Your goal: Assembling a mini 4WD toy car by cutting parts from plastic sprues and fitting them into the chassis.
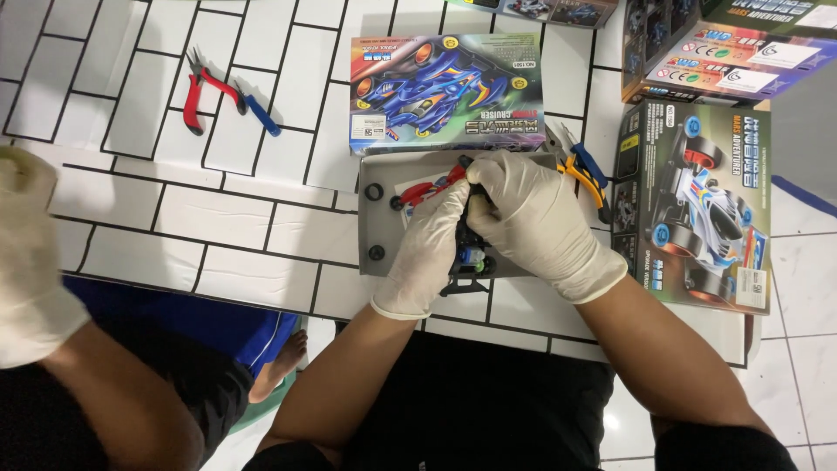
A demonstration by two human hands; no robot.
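Both hands gloved (white latex), working over the grey tray on the tiled table. Tray = ref point.

- Left hand: fingers curled, pinching the black toy car chassis from its left side, fingertips close to the right hand's.
- Right hand: closed over top of chassis, fingers pressed down on it; exact grip hidden under the glove.
- Chassis: over tray's centre-right, front end poking past tray's near edge. Small blue/green part visible in it, can't tell what it is.
- Red body piece lies in tray, just left of the hands.
- Black wheels on tray's left part.
- Blue car kit box touching tray's far edge.
- Yellow/blue cutters just right of tray.
- Green car kit box further right.
- Red pliers and blue-handled tool well left of tray, far side.
- Another person's gloved hand far left of tray, apart from the work.
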